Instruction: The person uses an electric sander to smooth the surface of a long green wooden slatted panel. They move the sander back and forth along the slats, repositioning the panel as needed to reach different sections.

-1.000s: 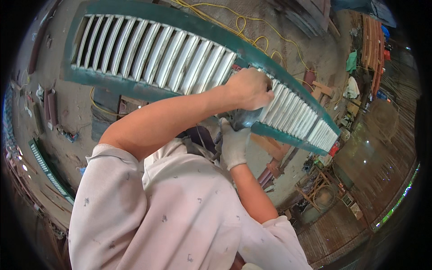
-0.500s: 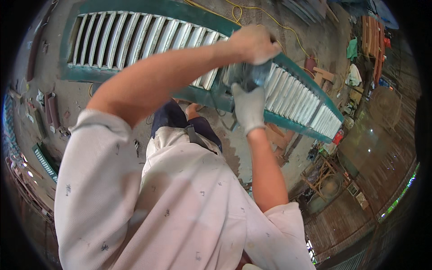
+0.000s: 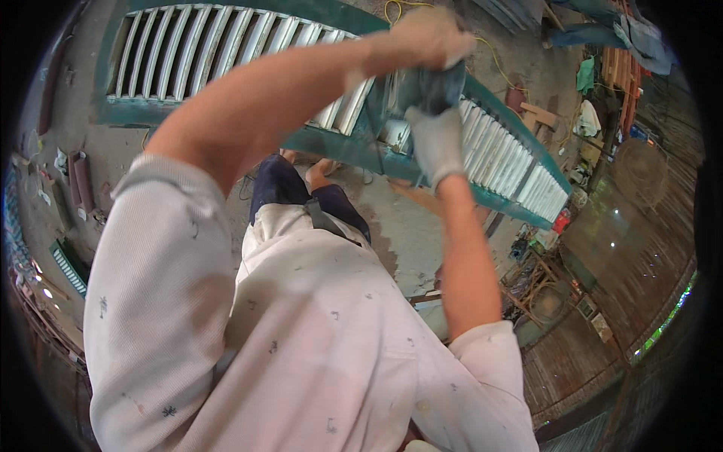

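Note:
A long, tapering louvred panel (image 3: 324, 143) with a dark green frame and whitish slats lies across the view in front of me. Over its middle, right of the green crosspiece, is a dark, blurred handheld power tool (image 3: 431, 90); its exact kind is hard to make out. My left hand (image 3: 433, 38), smeared by motion, is closed over the tool's far end. My right hand (image 3: 437, 143), in a whitish glove, grips the near end. Between them the tool hides part of the slats and frame. My left forearm covers some slats of the left section.
A yellow cord (image 3: 493, 56) runs over the floor beyond the panel. Wood pieces (image 3: 538, 117), a green cloth (image 3: 586, 75) and a white bag (image 3: 587, 119) lie to the right. A smaller green louvred panel (image 3: 69, 267) is at the far left. My bare feet (image 3: 320, 172) stand near the panel's edge.
Both hands and the tool have moved away from me and a little to the right across the panel. Part of the frame and slats by the crosspiece now shows.

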Available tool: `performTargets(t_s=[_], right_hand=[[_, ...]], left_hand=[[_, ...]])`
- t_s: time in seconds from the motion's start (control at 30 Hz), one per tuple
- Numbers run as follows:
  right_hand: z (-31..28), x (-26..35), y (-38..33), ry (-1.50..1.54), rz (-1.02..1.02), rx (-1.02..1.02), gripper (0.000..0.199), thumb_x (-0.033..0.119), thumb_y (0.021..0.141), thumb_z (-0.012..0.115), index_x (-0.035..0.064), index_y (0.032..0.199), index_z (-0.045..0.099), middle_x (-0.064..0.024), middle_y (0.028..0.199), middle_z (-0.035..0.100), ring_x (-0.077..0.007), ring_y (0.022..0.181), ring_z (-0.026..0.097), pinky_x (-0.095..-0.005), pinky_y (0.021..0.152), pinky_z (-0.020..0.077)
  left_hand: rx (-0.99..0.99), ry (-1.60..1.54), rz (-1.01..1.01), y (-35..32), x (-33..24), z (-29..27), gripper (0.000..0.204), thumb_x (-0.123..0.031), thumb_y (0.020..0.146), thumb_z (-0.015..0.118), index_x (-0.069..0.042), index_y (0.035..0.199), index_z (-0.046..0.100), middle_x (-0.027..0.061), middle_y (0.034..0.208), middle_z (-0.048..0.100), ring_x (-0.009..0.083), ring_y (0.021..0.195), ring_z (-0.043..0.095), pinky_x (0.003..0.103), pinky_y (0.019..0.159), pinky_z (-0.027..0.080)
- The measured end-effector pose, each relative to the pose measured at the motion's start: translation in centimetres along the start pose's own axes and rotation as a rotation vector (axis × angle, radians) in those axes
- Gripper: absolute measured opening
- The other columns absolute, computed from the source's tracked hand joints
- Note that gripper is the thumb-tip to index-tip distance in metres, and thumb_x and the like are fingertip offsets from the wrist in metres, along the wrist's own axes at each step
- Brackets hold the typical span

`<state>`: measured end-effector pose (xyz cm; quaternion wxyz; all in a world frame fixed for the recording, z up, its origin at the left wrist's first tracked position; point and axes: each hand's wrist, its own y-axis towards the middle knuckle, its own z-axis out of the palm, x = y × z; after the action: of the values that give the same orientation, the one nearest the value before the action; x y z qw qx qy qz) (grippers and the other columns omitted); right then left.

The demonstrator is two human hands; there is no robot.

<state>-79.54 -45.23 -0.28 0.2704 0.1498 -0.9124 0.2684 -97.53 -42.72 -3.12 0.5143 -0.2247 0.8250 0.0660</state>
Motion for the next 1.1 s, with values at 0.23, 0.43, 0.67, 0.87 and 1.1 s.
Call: performTargets(t_s=[0.23,0.43,0.67,0.87,1.1], right_hand=[[1.3,-3.7,-9.1,-0.114,-0.013,-0.041,0.038,0.016,0.090,0.080,-0.0097,0.117,0.072,-0.0240,0.109,0.080,-0.0374,0.103,0.077,-0.0438,0.095,0.0569],[0.7,-0.8,0.0,-0.205,-0.100,-0.113,0.040,0.020,0.087,0.080,-0.0104,0.113,0.074,-0.0311,0.109,0.079,-0.0434,0.110,0.077,-0.0465,0.097,0.0577],[-0.4,1.8,3.7,-0.309,-0.152,-0.132,0.040,0.021,0.086,0.078,-0.0084,0.113,0.076,-0.0295,0.111,0.080,-0.0436,0.112,0.076,-0.0461,0.098,0.0575],[1.3,-3.8,-6.7,0.008,0.033,-0.019,0.041,0.012,0.092,0.079,-0.0088,0.125,0.069,-0.0179,0.120,0.077,-0.0290,0.113,0.074,-0.0437,0.103,0.0541],[0.6,-0.8,-6.1,-0.113,0.148,-0.088,0.044,0.014,0.090,0.078,-0.0104,0.125,0.067,-0.0300,0.118,0.077,-0.0422,0.120,0.074,-0.0473,0.104,0.0539]], left_hand=[[0.000,-0.216,-0.012,-9.9,-0.4,2.0,0.045,-0.038,0.090,0.053,-0.005,0.105,0.080,0.0284,0.104,0.076,0.0482,0.097,0.073,0.054,0.090,0.058],[-0.117,0.325,0.306,-1.3,2.2,1.0,0.044,-0.041,0.093,0.055,-0.007,0.103,0.081,0.0286,0.105,0.077,0.0506,0.098,0.073,0.053,0.091,0.059],[-0.204,-0.021,0.266,3.1,1.9,-1.4,0.039,-0.030,0.098,0.052,-0.002,0.097,0.079,0.0301,0.106,0.076,0.0484,0.103,0.075,0.054,0.093,0.059],[0.147,-0.074,-0.076,-6.3,-1.3,1.6,0.051,-0.044,0.093,0.053,-0.002,0.104,0.081,0.0306,0.107,0.076,0.0486,0.104,0.074,0.054,0.097,0.058],[0.129,-0.164,0.074,-5.1,-0.2,3.1,0.045,-0.040,0.094,0.052,-0.003,0.104,0.076,0.0321,0.104,0.073,0.0523,0.097,0.071,0.056,0.090,0.056]])
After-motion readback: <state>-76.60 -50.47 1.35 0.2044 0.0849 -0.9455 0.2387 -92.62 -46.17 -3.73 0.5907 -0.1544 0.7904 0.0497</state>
